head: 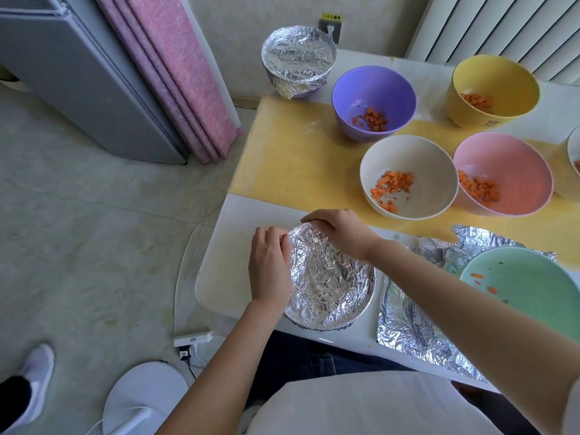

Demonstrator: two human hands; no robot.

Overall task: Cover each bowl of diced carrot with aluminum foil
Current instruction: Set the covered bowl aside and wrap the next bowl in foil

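Observation:
A bowl wrapped in crinkled aluminum foil [329, 284] stands at the table's near left corner. My left hand [270, 265] lies along its left rim, fingertips pinching the foil edge. My right hand [339, 230] curls over the far rim and presses the foil down. A second foil-covered bowl [298, 58] sits at the far left corner. Open bowls with diced carrot: purple [373, 102], yellow [494, 89], white [408, 177], pink [502, 174]. A green bowl [527, 284] with a few carrot bits sits near right on loose foil sheets [417, 328].
A yellow mat [292, 158] covers the middle of the white table [219, 277]. Another bowl's edge [574, 152] shows at the right border. On the floor lie a power strip [193, 339] and cable; a pink curtain [179, 76] and grey appliance [78, 73] stand left.

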